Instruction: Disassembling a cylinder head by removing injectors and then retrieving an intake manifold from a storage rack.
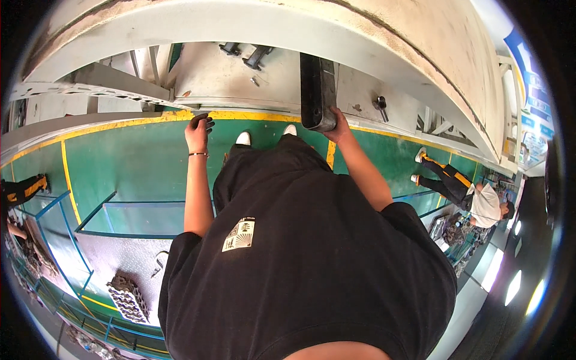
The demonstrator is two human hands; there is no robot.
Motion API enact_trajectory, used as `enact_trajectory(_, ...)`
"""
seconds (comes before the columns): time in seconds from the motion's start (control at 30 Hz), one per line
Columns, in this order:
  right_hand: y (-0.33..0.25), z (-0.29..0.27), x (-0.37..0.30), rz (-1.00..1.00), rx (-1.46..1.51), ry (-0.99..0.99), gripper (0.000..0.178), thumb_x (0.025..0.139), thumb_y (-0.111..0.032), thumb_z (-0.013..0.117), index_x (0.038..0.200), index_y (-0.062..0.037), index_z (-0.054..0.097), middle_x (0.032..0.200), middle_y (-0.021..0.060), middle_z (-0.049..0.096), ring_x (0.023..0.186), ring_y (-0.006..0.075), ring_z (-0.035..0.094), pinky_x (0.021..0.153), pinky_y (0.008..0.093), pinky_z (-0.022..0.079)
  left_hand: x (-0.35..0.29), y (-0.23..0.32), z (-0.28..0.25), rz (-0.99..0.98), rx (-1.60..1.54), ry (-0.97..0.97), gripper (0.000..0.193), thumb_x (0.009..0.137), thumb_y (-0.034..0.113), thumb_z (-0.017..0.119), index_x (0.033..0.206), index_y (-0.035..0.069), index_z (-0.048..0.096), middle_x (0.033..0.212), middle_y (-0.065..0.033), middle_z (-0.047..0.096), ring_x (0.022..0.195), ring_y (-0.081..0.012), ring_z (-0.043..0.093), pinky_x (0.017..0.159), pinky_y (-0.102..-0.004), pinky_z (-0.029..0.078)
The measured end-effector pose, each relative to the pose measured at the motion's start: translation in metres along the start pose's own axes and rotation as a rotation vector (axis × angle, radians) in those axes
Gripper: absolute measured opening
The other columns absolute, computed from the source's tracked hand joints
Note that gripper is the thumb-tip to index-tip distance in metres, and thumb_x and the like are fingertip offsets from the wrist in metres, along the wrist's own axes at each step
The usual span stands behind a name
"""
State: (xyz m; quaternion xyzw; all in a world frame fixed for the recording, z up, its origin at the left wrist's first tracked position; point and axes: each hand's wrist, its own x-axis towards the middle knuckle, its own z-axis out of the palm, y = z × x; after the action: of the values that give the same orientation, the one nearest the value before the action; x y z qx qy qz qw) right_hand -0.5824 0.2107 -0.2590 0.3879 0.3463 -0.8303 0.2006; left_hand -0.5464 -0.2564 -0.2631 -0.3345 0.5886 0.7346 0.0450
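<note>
My right hand (340,127) grips the near end of a long black rectangular trough (318,90), with fingers along its right side. The trough reaches away from me over the pale surface (276,84), and its far end is hidden under the pale overhead frame. To the left, my left hand (197,133) hangs in the air above the green floor by the yellow line. Its fingers are dark and loosely bent, somewhat apart, and no held thing shows. Two dark metal parts (257,57) and a small bolt-like piece (255,81) lie on the surface beyond it.
A dark tool-like part (380,108) lies right of the trough. The pale frame (198,27) arches above the work surface. Behind me to the left stands a blue-railed metal platform (120,252) with a metal casting (128,297). Another person (474,195) works at the right.
</note>
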Motion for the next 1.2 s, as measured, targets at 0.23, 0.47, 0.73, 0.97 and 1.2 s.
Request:
enact_trajectory(0.23,0.016,-0.002,-0.051,0.058,0.169,-0.178,0.047,0.088,-0.033,0.062,0.129,-0.0099,0.056,0.125,0.0131,0.064,0.116,0.0336,0.061,0.105,0.0538,0.043,0.016,-0.012,0.002,-0.037,0.1,-0.075,0.022,0.092,0.01,0.055,0.108,0.001,0.068,0.098,-0.0107,0.073,0.079,-0.0172,0.071,0.063,-0.0255,0.051)
enact_trajectory(0.47,0.034,0.024,-0.089,0.038,0.388,-0.299,0.063,0.087,-0.056,0.046,0.14,-0.0219,0.051,0.148,0.0142,0.046,0.136,0.0398,0.041,0.109,0.0682,0.029,0.031,-0.004,0.007,-0.049,0.118,-0.125,0.023,0.091,0.011,0.055,0.106,0.002,0.069,0.098,-0.0094,0.074,0.08,-0.0172,0.072,0.062,-0.0248,0.05)
enact_trajectory(0.73,0.04,0.026,-0.089,0.048,0.341,-0.116,0.06,0.09,-0.051,0.044,0.14,-0.0179,0.052,0.147,0.014,0.048,0.135,0.0384,0.043,0.111,0.0657,0.028,0.034,-0.004,0.01,-0.054,0.106,-0.154,0.022,0.091,0.011,0.055,0.106,0.002,0.069,0.097,-0.0098,0.074,0.08,-0.0177,0.072,0.062,-0.0249,0.05)
enact_trajectory(0.97,0.044,0.026,-0.091,0.044,0.316,-0.11,0.058,0.091,-0.049,0.046,0.138,-0.0164,0.053,0.142,0.0136,0.053,0.132,0.0377,0.047,0.11,0.0652,0.03,0.027,0.0,0.008,-0.058,0.128,-0.166,0.024,0.093,0.011,0.055,0.111,-0.001,0.066,0.102,-0.0121,0.073,0.084,-0.0214,0.072,0.07,-0.0285,0.055)
enact_trajectory(1.2,0.044,0.019,-0.085,0.049,0.29,-0.062,0.058,0.089,-0.046,0.054,0.137,-0.0136,0.052,0.14,0.0136,0.054,0.13,0.0377,0.048,0.109,0.0651,0.03,0.026,0.001,0.005,-0.065,0.129,-0.139,0.021,0.093,0.011,0.055,0.106,0.001,0.068,0.097,-0.0104,0.074,0.079,-0.0178,0.072,0.065,-0.0254,0.051)
